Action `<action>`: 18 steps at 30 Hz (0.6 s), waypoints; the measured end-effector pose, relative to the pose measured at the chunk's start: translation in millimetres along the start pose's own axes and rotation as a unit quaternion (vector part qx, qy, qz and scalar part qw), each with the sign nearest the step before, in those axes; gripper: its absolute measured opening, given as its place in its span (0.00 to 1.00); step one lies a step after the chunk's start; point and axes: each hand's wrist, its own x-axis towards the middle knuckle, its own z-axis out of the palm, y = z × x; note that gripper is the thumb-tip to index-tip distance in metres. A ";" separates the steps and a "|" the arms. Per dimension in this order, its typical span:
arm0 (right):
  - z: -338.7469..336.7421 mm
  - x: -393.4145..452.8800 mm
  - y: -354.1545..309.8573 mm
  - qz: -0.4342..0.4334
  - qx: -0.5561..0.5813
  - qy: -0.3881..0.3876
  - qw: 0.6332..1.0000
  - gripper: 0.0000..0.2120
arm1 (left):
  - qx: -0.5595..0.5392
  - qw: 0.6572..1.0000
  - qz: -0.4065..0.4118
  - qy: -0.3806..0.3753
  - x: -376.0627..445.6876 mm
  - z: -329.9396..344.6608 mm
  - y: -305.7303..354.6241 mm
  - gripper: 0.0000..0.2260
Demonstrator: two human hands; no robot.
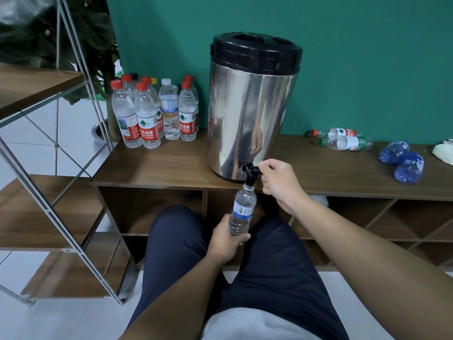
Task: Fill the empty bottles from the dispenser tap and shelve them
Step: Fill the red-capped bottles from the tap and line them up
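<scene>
Your left hand (224, 238) has its grip curled round the lower part of a clear bottle (242, 212) with a blue label, holding it upright with its open mouth right under the black tap (250, 171) of the steel dispenser (247, 111). Your right hand (279, 182) pinches the tap lever, fingers curled on it. The dispenser stands on the wooden table (159, 165). Capped upright bottles (154, 111) cluster at the far left of it; empty bottles (343, 139) lie on their sides at the right, two crumpled blue bottles (402, 159) further right.
</scene>
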 end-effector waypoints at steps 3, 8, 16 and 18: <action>-0.6 0.8 0.6 -0.002 -0.004 -0.001 1.000 0.11 | -0.005 1.000 -0.002 -0.001 0.7 -0.3 -1.6 0.22; -2.0 1.9 0.3 -0.006 -0.012 -0.005 1.000 0.12 | 0.001 1.000 0.000 0.001 -0.1 -0.8 -0.2 0.22; -4.2 2.3 -2.1 -0.014 -0.033 -0.009 0.999 0.12 | 0.000 1.000 0.002 0.001 -1.0 -1.1 2.1 0.21; -4.7 2.3 -3.2 -0.015 -0.038 -0.013 0.999 0.12 | 0.002 1.000 0.003 0.000 -1.9 -1.4 3.6 0.21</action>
